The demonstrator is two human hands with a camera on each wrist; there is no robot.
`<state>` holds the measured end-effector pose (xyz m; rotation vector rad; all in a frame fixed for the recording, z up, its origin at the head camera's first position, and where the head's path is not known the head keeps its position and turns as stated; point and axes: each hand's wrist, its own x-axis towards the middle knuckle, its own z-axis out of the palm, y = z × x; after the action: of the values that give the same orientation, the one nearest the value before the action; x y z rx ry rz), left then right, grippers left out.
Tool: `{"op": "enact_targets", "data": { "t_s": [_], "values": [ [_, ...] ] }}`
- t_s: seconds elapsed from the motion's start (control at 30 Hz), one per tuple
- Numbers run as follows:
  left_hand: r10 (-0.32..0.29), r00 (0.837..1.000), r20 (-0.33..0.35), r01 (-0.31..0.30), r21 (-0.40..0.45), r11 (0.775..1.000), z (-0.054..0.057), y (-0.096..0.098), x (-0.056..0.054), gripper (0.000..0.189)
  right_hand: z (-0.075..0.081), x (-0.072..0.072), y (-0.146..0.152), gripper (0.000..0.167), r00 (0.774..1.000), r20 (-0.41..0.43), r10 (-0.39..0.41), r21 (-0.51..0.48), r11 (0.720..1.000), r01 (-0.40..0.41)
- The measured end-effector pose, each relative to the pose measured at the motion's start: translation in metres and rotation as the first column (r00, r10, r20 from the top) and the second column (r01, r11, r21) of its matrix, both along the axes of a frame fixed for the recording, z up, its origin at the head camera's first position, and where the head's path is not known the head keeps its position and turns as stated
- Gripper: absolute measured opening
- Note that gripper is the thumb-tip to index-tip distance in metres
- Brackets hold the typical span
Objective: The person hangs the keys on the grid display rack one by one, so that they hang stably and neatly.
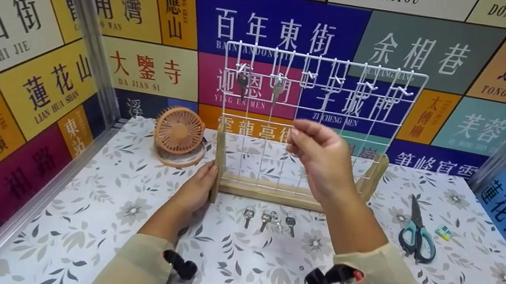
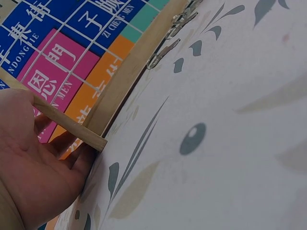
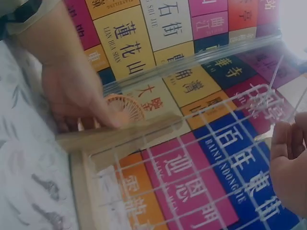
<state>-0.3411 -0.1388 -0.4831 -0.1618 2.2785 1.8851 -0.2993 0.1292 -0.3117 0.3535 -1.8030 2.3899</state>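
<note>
A white wire grid rack [image 1: 344, 136] stands on the table in a wooden frame [image 1: 270, 194]. My left hand [image 1: 198, 189] grips the frame's left upright low down; the left wrist view has its fingers [image 2: 60, 141] behind the wood. My right hand [image 1: 323, 155] is raised before the grid, below the hooks, fingers loosely bent and no object visible in them. From the two leftmost hooks hang a dark key [image 1: 242, 83] and a silvery key [image 1: 277, 90]. Bare hooks [image 1: 337, 83] line the top row to their right. Several keys [image 1: 248, 217] lie in front of the frame.
An orange fan [image 1: 179, 131] stands left of the rack. Scissors [image 1: 415, 234] with dark teal handles lie to the right, beside a small green-and-white packet [image 1: 444, 232]. Behind the floral tabletop [image 1: 114, 261] rise walls covered in street-name panels.
</note>
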Motion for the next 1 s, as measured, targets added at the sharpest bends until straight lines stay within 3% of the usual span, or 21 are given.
{"op": "enact_targets", "data": {
  "t_s": [0.2,0.5,0.73,1.0],
  "values": [
    [-0.009,0.999,-0.044,0.009,0.012,1.0,-0.002,0.002,-0.001,0.07,-0.032,0.003,0.025,0.015,0.999,0.007,0.032,0.025,0.999,-0.032],
    [-0.012,0.998,-0.055,0.01,-0.025,1.0,-0.005,0.003,-0.001,0.069,-0.072,0.002,0.059,0.015,0.995,0.074,0.074,0.163,0.983,-0.085],
    [-0.018,0.999,-0.042,0.017,-0.031,0.999,-0.002,0.001,-0.002,0.069,-0.103,-0.014,0.07,0.017,0.986,0.157,0.05,0.243,0.966,-0.087],
    [-0.018,1.0,-0.02,0.018,-0.029,0.999,0.0,0.0,0.001,0.071,-0.141,-0.029,0.071,0.026,0.951,0.307,0.02,0.331,0.935,-0.127]
  ]
}}
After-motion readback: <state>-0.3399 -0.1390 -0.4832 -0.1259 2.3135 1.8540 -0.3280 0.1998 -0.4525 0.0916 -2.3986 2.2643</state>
